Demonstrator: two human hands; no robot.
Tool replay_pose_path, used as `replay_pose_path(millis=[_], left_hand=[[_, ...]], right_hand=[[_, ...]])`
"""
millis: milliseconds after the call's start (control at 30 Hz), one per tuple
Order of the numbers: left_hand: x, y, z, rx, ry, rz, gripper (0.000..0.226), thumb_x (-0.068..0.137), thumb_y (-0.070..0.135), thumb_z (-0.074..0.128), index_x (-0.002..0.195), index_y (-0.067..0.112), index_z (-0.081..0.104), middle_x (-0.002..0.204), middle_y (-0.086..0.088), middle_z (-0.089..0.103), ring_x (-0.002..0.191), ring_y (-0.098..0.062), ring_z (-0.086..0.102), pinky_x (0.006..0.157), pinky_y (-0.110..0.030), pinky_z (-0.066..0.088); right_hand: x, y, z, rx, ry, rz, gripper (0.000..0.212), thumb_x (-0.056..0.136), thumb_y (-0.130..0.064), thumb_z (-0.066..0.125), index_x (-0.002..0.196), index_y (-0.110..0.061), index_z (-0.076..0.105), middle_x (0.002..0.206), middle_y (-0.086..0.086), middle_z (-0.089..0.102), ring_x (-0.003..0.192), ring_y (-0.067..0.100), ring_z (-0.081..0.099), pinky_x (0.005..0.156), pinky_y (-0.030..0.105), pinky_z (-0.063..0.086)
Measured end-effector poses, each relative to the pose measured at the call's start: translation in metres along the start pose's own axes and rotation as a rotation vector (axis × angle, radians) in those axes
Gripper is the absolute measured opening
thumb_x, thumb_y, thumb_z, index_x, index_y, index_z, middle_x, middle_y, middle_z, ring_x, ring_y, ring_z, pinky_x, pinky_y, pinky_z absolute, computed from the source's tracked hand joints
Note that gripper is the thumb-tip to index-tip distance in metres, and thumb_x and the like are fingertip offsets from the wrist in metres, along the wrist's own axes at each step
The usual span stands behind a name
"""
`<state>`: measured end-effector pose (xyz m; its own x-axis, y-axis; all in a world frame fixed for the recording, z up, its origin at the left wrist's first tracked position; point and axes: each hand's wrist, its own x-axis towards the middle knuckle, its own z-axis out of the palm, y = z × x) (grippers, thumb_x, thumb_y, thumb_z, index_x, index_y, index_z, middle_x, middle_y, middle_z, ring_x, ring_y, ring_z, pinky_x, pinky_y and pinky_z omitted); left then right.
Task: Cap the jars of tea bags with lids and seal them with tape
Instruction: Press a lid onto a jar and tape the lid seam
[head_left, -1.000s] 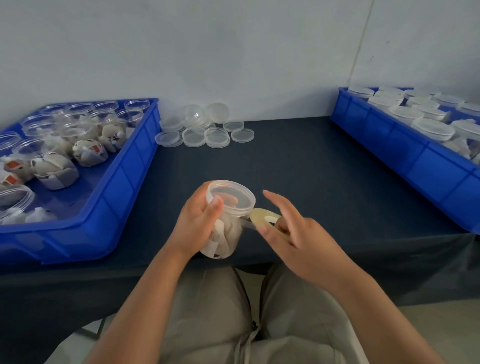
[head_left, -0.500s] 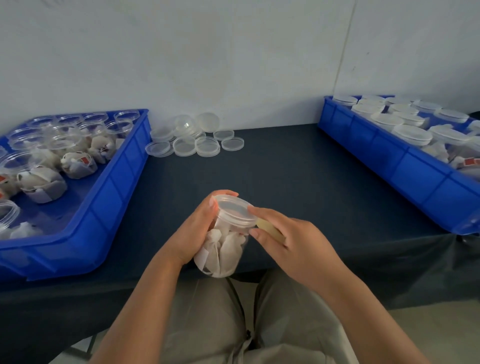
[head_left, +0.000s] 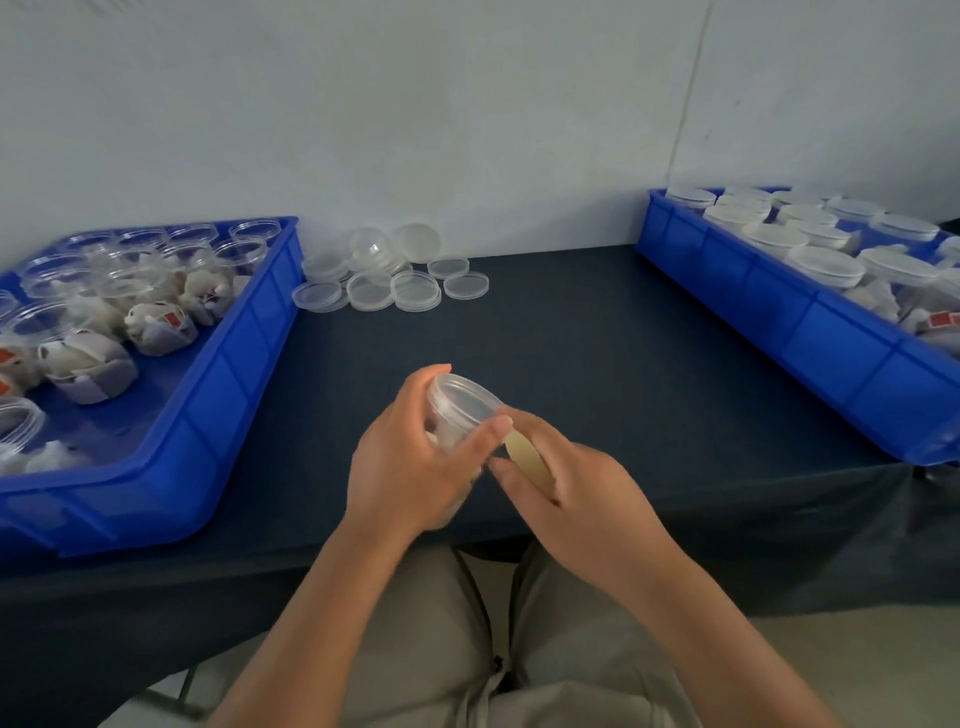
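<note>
Clear jar (head_left: 460, 402) in grasp of left hand (head_left: 410, 467); tape roll (head_left: 527, 460) in right hand (head_left: 582, 499) — table (head_left: 597, 353) edge below.

- Dark cloth-covered table (head_left: 597, 364): runs left to right, with its far edge against the pale plaster wall (head_left: 467, 130).
- Left side: blue rectangular plastic tray (head_left: 228, 384) on the table. In it stand uncapped clear plastic jars of tea bags (head_left: 88, 364).
- Far centre-left: loose clear round plastic lids (head_left: 395, 291) on the table, just right of that tray's far corner and near the wall. Some are stacked.
- Right side: second blue plastic tray (head_left: 779, 317) on the table. In it stand capped clear jars (head_left: 826, 265).
- Near centre, between the trays and over the table's near edge: capped clear plastic jar (head_left: 460, 402) in the left hand (head_left: 410, 467).
- Just right of that jar: tan roll of tape (head_left: 527, 460) in the right hand (head_left: 582, 493).
</note>
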<state>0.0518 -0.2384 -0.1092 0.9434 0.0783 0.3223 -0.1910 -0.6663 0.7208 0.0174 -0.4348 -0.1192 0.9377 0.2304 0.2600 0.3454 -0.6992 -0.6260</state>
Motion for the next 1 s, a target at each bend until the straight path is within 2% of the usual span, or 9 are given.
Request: replay_pose_path(millis=[100,200,333,433,567,700,833,933,1000], left_hand=[[0.016,-0.012,-0.005,-0.072,-0.083,-0.01,0.065,0.078,0.089,0.053,0.133,0.056,0.048,0.112,0.046,0.059,0.105,0.022,0.056,0.076,-0.015,0.045],[0.026,-0.019,-0.012,-0.121,-0.163,0.019,0.06,0.082,0.084,0.051,0.133,0.053,0.053,0.118,0.046,0.059,0.111,0.018,0.058,0.082,-0.013,0.045],[0.034,-0.024,-0.017,-0.287,-0.398,-0.02,0.064,0.087,0.091,0.042,0.132,0.05,0.063,0.125,0.025,0.07,0.117,-0.002,0.067,0.104,-0.038,0.054],[0.034,-0.024,-0.018,-0.36,-0.484,-0.01,0.065,0.09,0.09,0.041,0.132,0.046,0.066,0.127,0.011,0.074,0.12,-0.016,0.07,0.109,-0.051,0.053],[0.034,-0.022,-0.016,-0.314,-0.514,0.083,0.075,0.083,0.082,0.059,0.141,0.035,0.06,0.13,0.01,0.071,0.124,-0.016,0.068,0.106,-0.045,0.055],[0.029,-0.032,-0.016,-0.346,-0.485,0.077,0.08,0.067,0.071,0.084,0.139,0.049,0.056,0.13,0.014,0.07,0.123,-0.011,0.067,0.102,-0.036,0.055],[0.021,-0.043,-0.017,-0.469,-0.386,0.042,0.077,0.073,0.059,0.082,0.143,0.041,0.055,0.133,0.012,0.069,0.125,-0.013,0.067,0.095,-0.03,0.058],[0.021,-0.04,-0.019,-0.435,-0.394,0.038,0.082,0.071,0.06,0.082,0.145,0.043,0.05,0.133,0.017,0.066,0.127,-0.01,0.065,0.097,-0.028,0.057],[0.022,-0.035,-0.018,-0.394,-0.425,0.064,0.078,0.07,0.06,0.083,0.14,0.041,0.055,0.131,0.016,0.068,0.124,-0.01,0.066,0.097,-0.029,0.055]], right_hand=[[0.003,0.004,-0.003,0.135,-0.086,0.011,0.034,0.105,-0.058,0.046,0.135,-0.049,0.034,0.091,-0.028,0.062,0.072,0.001,0.064,0.056,0.017,0.047],[0.005,0.008,-0.008,0.085,-0.135,-0.011,0.021,0.105,-0.06,0.04,0.123,-0.048,0.038,0.091,-0.024,0.06,0.071,0.003,0.061,0.051,0.023,0.042],[0.008,0.014,-0.019,0.007,-0.142,-0.018,0.022,0.105,-0.06,0.041,0.126,-0.052,0.043,0.101,-0.033,0.057,0.089,-0.003,0.06,0.061,0.02,0.041],[0.009,0.02,-0.029,-0.039,-0.15,-0.014,0.03,0.103,-0.065,0.042,0.129,-0.052,0.05,0.107,-0.035,0.058,0.103,-0.009,0.057,0.071,0.014,0.043],[0.009,0.023,-0.034,-0.042,-0.157,0.018,0.03,0.103,-0.064,0.046,0.126,-0.05,0.059,0.112,-0.03,0.064,0.107,-0.006,0.057,0.084,0.011,0.045],[0.009,0.02,-0.03,0.028,-0.219,0.026,0.028,0.105,-0.06,0.048,0.125,-0.05,0.065,0.115,-0.029,0.066,0.11,-0.008,0.058,0.087,0.015,0.047],[0.009,0.013,-0.029,0.08,-0.275,-0.045,0.025,0.109,-0.051,0.046,0.12,-0.047,0.068,0.113,-0.031,0.065,0.112,-0.003,0.059,0.088,0.01,0.042],[0.008,0.011,-0.024,0.008,-0.225,-0.025,0.022,0.109,-0.047,0.047,0.113,-0.044,0.068,0.106,-0.025,0.067,0.105,-0.002,0.06,0.085,0.018,0.048],[0.009,0.011,-0.02,-0.054,-0.156,0.019,0.021,0.109,-0.044,0.048,0.112,-0.043,0.068,0.103,-0.021,0.067,0.098,0.002,0.061,0.081,0.023,0.052]])
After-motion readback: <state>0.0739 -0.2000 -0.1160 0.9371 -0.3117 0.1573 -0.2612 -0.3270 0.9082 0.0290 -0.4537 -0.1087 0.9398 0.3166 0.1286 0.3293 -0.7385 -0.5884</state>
